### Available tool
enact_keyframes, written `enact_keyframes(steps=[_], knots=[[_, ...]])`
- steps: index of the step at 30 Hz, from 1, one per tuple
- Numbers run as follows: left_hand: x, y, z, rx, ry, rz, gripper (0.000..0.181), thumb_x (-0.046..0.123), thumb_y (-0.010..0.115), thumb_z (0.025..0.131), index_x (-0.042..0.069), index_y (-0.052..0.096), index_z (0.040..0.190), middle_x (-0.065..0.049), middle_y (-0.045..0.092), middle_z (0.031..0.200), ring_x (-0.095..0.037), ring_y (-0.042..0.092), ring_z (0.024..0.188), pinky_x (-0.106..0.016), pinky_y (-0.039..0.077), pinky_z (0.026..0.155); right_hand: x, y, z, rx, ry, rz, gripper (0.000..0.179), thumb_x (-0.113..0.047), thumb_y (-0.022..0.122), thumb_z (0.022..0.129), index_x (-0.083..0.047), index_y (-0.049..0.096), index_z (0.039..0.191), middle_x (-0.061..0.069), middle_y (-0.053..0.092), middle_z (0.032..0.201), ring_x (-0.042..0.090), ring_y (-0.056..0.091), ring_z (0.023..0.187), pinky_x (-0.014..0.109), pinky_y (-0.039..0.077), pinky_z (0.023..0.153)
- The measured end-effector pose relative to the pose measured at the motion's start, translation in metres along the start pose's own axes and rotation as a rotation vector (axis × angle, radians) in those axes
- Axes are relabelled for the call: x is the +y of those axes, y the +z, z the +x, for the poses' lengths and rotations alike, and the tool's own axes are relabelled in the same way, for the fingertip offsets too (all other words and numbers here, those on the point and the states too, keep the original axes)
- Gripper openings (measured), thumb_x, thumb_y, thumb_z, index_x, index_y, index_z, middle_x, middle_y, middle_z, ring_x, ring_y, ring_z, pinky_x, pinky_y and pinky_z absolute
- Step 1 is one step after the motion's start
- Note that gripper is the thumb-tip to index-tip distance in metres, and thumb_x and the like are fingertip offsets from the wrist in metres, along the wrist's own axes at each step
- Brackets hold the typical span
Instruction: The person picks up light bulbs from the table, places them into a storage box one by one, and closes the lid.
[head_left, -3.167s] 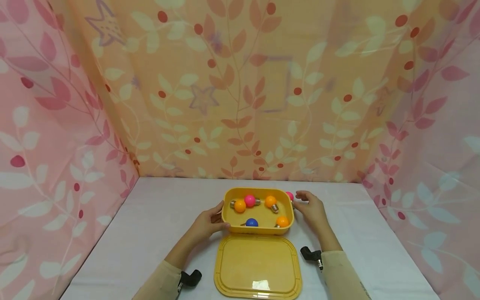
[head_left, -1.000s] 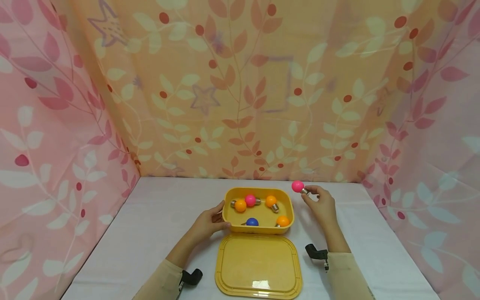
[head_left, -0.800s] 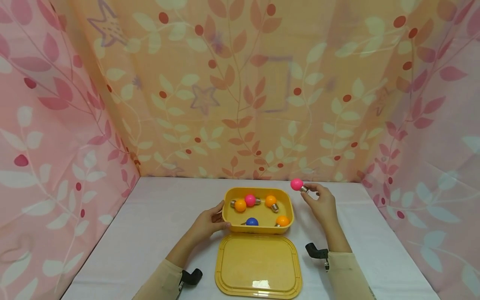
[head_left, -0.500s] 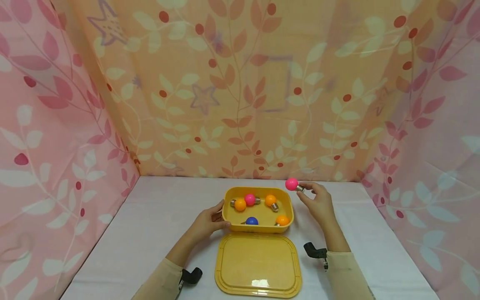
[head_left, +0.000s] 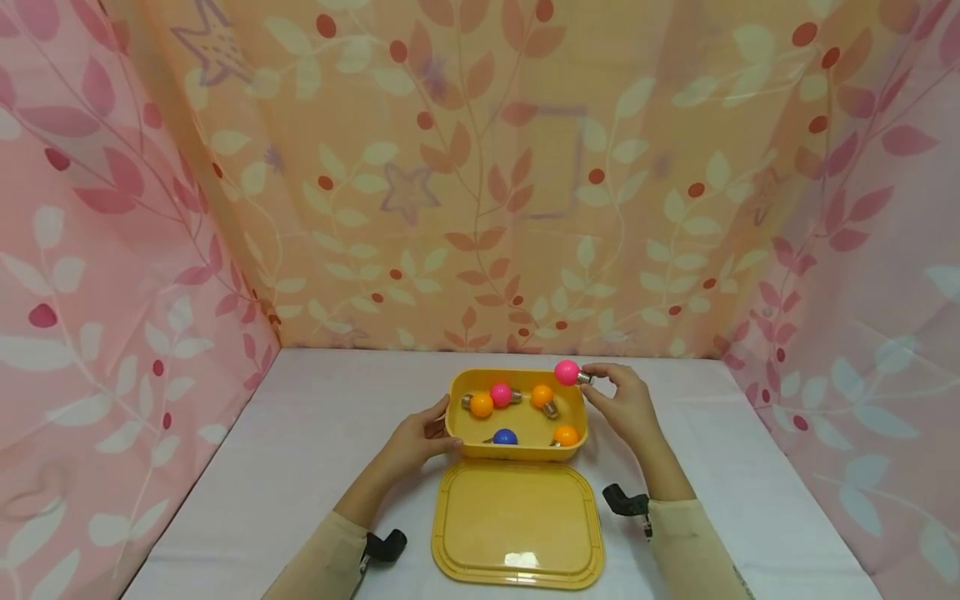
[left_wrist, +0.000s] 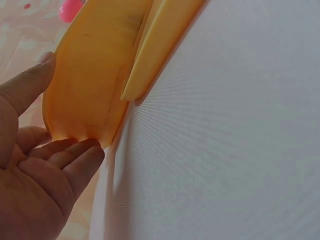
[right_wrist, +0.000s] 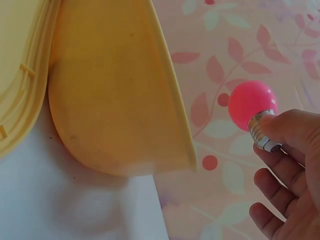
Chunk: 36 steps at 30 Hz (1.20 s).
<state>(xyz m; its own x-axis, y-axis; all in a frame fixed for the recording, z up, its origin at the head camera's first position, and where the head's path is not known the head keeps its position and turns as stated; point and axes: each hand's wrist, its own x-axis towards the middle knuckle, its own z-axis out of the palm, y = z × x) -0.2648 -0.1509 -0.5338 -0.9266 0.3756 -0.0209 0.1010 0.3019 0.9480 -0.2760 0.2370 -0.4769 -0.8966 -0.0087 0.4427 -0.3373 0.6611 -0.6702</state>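
In the head view my right hand [head_left: 628, 408] pinches a pink light bulb [head_left: 567, 372] by its silver screw base, globe pointing left, over the back right corner of a yellow plastic box [head_left: 525, 452]. The right wrist view shows thumb and forefinger on the base of that pink bulb [right_wrist: 251, 104], with the other fingers loosely bent. My left hand [head_left: 411, 442] holds the box's left end between thumb and fingers. Inside lie a second pink bulb [head_left: 500, 394], a blue bulb [head_left: 506, 437] partly hidden by the front wall, and orange bulbs [head_left: 482, 406].
A yellow lid [head_left: 517, 521] lies flat on the white tabletop [head_left: 300, 442], right in front of the box. Patterned curtains [head_left: 480, 167] stand behind and at both sides. Black wrist devices [head_left: 626, 502] sit at both sleeves.
The right hand has picked up the pink bulb from beside the box, raised it, then carried it left over the box's corner. The left hand stays at the box's left end.
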Motion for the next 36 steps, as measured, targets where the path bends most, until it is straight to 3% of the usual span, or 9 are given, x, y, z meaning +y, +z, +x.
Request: enact_keyframes(steps=[11, 21, 30, 36], knots=[[0.001, -0.004, 0.005, 0.012, 0.015, 0.011, 0.09, 0.025, 0.082, 0.089, 0.014, 0.031, 0.162, -0.006, 0.034, 0.166, -0.027, 0.05, 0.142, -0.03, 0.049, 0.106, -0.024, -0.004, 0.022, -0.139, -0.052, -0.06, 0.032, -0.022, 0.082, 0.089, -0.014, 0.074, 0.119, 0.006, 0.072, 0.116, 0.033, 0.061, 0.115, 0.059, 0.047, 0.105], [0.0, -0.003, 0.003, 0.005, 0.022, -0.015, 0.089, 0.022, 0.082, 0.089, 0.012, 0.031, 0.162, -0.009, 0.035, 0.165, -0.029, 0.051, 0.141, -0.033, 0.05, 0.106, -0.045, 0.006, 0.048, -0.349, -0.09, -0.134, 0.025, -0.024, 0.078, 0.092, -0.019, 0.074, 0.116, -0.002, 0.071, 0.115, 0.026, 0.06, 0.117, 0.056, 0.047, 0.11], [-0.001, 0.0, 0.002, 0.004, 0.02, -0.014, 0.09, 0.023, 0.083, 0.088, 0.011, 0.032, 0.161, -0.009, 0.034, 0.165, -0.028, 0.052, 0.14, -0.031, 0.05, 0.105, -0.058, 0.022, 0.066, -0.573, -0.165, -0.2, 0.022, -0.023, 0.078, 0.092, -0.024, 0.076, 0.114, -0.009, 0.073, 0.113, 0.021, 0.064, 0.116, 0.049, 0.054, 0.104], [-0.003, 0.0, 0.003, 0.006, 0.014, -0.03, 0.09, 0.022, 0.083, 0.088, 0.013, 0.032, 0.161, -0.008, 0.035, 0.165, -0.028, 0.052, 0.14, -0.031, 0.05, 0.105, -0.061, 0.032, 0.076, -0.697, -0.192, -0.222, 0.019, -0.027, 0.079, 0.092, -0.025, 0.077, 0.111, -0.012, 0.073, 0.11, 0.027, 0.063, 0.116, 0.047, 0.052, 0.105]])
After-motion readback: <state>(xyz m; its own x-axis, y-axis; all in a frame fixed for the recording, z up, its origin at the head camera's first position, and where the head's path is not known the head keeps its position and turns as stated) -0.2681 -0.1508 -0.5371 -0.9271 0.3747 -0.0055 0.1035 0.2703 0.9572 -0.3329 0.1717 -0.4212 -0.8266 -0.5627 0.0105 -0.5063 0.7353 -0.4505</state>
